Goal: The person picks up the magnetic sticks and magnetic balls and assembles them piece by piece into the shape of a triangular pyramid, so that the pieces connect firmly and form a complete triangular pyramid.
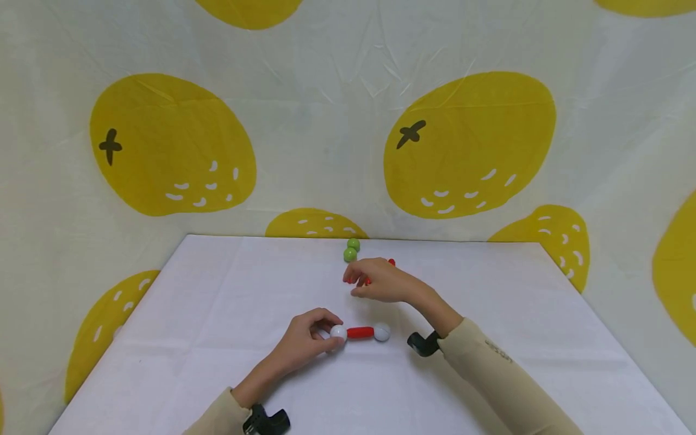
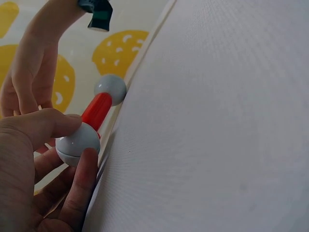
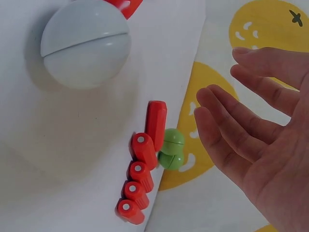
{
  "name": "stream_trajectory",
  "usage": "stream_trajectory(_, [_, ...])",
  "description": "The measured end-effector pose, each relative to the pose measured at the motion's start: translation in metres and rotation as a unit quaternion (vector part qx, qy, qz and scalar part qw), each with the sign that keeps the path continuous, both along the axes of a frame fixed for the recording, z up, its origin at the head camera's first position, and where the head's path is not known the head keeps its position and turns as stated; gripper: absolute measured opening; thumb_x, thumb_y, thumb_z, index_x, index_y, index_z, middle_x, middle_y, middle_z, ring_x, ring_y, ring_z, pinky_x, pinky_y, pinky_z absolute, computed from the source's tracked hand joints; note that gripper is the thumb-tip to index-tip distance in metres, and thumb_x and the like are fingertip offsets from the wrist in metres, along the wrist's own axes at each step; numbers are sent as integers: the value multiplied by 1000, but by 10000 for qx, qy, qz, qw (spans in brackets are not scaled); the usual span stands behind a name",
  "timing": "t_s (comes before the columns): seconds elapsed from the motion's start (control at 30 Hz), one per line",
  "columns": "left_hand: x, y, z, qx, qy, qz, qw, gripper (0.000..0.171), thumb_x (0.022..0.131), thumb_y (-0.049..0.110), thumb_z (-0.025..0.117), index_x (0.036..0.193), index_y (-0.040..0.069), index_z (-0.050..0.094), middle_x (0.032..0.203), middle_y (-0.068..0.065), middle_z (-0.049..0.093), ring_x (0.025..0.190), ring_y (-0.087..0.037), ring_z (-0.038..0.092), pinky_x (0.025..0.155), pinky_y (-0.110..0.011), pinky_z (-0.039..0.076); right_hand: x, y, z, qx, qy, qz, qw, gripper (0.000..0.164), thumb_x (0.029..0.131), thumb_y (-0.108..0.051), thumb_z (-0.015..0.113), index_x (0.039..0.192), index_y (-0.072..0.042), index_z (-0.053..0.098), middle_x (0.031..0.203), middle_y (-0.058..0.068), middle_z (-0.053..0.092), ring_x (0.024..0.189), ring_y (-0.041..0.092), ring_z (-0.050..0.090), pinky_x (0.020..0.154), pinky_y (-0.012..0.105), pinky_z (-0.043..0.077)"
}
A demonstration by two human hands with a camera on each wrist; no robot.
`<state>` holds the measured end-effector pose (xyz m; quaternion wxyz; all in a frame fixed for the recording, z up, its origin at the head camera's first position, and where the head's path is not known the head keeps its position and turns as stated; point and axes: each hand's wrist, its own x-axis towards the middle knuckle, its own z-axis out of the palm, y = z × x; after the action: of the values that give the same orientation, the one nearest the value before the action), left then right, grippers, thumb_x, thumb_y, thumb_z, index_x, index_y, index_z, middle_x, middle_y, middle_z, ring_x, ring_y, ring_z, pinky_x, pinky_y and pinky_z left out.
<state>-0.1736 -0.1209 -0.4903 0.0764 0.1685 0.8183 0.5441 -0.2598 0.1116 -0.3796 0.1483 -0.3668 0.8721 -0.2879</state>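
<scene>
My left hand [image 1: 302, 337] pinches a white ball [image 1: 338, 333] between thumb and fingers. That ball sits at one end of a red rod [image 1: 360, 333], and a second white ball [image 1: 382, 331] caps the other end; the piece lies low over the white table. Farther back, my right hand [image 1: 380, 281] hovers with fingers loosely bent and nothing between them, as the right wrist view shows. Behind and partly under it in the head view are several loose red rods [image 3: 144, 151], lined up on the tabletop. Two green balls [image 1: 350, 254] stand just beyond them.
The white-covered table [image 1: 217, 290] ends at a back edge close behind the green balls. A white cloth wall with yellow fruit prints [image 1: 174, 145] rises behind it. A dark wrist camera [image 1: 424, 344] hangs beneath the right forearm, and another [image 1: 267, 421] is on the left.
</scene>
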Motion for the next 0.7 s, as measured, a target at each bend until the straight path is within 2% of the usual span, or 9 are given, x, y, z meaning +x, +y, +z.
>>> stream_trajectory(0.27, [3, -1, 1, 241, -113, 28, 9996, 28, 86, 22, 84, 112, 18, 73, 109, -2, 73, 96, -14, 67, 71, -20, 57, 1, -14, -1, 96, 18, 126, 9999, 22, 97, -13, 68, 119, -12, 68, 118, 9, 74, 104, 18, 70, 90, 32, 59])
stream_trajectory(0.5, [2, -1, -1, 220, -56, -8, 9997, 28, 87, 22, 83, 112, 17, 73, 107, -3, 73, 88, -7, 67, 69, -21, 57, 2, -28, 2, 149, -120, 149, 9997, 23, 97, -12, 68, 119, -13, 68, 120, 10, 73, 104, 20, 71, 87, 30, 59])
stream_trajectory(0.7, [2, -2, 0, 205, -9, -30, 9998, 28, 86, 22, 83, 112, 18, 73, 106, -3, 74, 87, -7, 67, 69, -21, 57, 2, -39, 0, 209, -96, 296, 9993, 22, 96, -12, 70, 119, -12, 68, 119, 10, 74, 104, 19, 70, 86, 28, 59])
